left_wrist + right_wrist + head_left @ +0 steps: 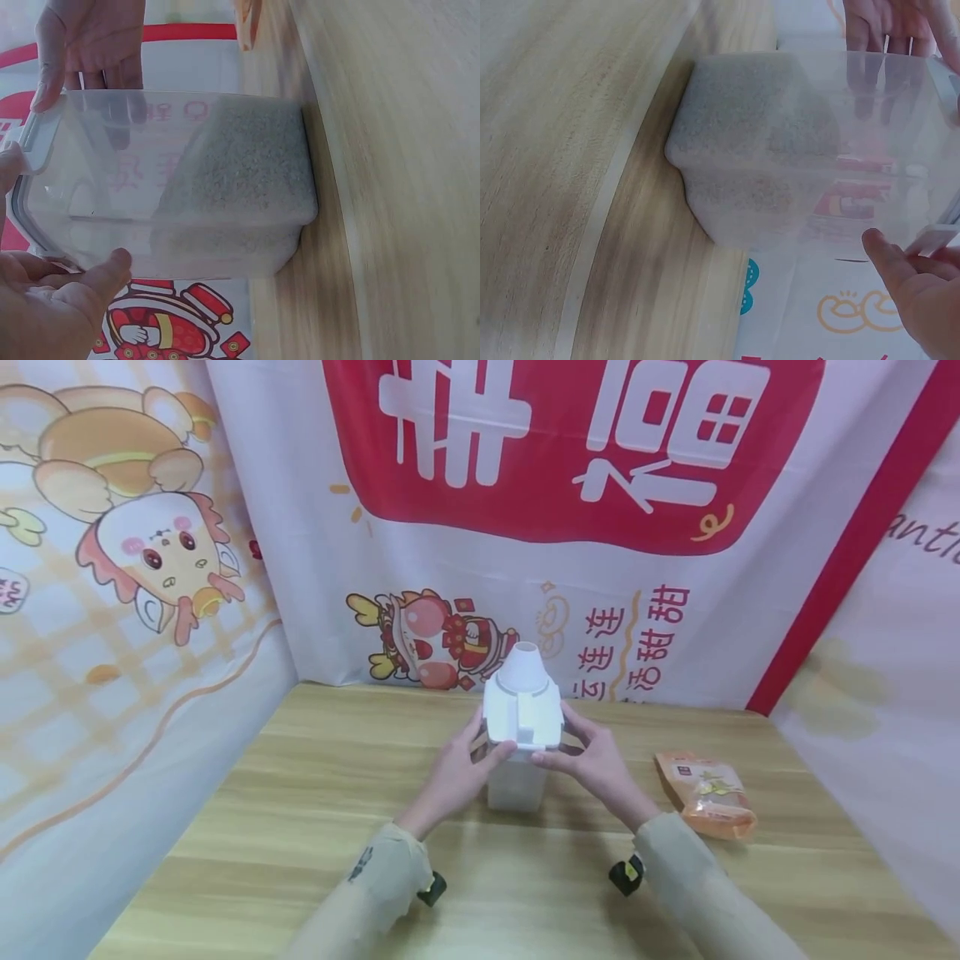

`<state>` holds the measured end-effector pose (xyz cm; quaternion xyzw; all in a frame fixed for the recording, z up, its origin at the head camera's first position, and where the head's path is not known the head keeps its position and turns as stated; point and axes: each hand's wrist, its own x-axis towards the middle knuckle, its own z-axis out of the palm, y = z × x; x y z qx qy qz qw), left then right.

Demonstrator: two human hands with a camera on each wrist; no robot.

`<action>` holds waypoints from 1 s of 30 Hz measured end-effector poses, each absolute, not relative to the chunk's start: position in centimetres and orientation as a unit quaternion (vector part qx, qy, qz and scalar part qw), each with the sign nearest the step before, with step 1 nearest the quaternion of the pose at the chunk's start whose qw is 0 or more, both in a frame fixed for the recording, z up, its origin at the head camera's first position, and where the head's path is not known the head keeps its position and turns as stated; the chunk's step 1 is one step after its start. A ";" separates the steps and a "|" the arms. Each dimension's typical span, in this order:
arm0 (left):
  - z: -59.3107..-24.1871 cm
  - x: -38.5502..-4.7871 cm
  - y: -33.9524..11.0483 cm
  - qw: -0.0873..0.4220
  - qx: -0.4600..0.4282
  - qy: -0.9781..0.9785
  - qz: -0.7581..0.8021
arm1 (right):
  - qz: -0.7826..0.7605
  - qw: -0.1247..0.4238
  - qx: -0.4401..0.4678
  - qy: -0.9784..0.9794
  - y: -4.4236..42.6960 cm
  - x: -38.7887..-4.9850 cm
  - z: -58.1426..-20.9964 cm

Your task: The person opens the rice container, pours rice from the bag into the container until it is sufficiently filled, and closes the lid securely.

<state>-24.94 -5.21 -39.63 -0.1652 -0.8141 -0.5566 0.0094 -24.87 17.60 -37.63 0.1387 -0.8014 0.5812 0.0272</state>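
A clear plastic storage container [516,787] with a white lid [542,714] stands upright on the table. A white cone-shaped piece [522,668] sits on top of the lid. Pale rice-like grains [240,165] fill the lower part, sloping higher on one side. My left hand [456,770] grips the lid's left side, its thumb at the front edge. On the right side my right hand [598,766] grips likewise, thumb at the front and fingers along the side. Both wrist views show fingers around the lid's rim and side clips; some fingertips are hidden.
An orange and white plastic packet [708,795] lies on the wooden table [300,827], right of the container. A printed cloth [315,568] with red and white designs hangs behind the table, and patterned cloths hang at both sides.
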 end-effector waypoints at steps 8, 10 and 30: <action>-39.1 -24.7 -5.2 0.009 -0.187 -0.811 -0.555 | 0.574 0.021 0.136 -0.807 18.0 -24.5 -37.2; -39.1 -24.7 -5.2 0.012 -0.195 -0.811 -0.551 | 0.567 0.021 0.139 -0.812 18.1 -24.3 -37.2; -38.4 -22.4 -7.1 0.040 -0.190 -0.841 -0.505 | 0.563 0.039 0.143 -0.813 18.3 -21.2 -37.5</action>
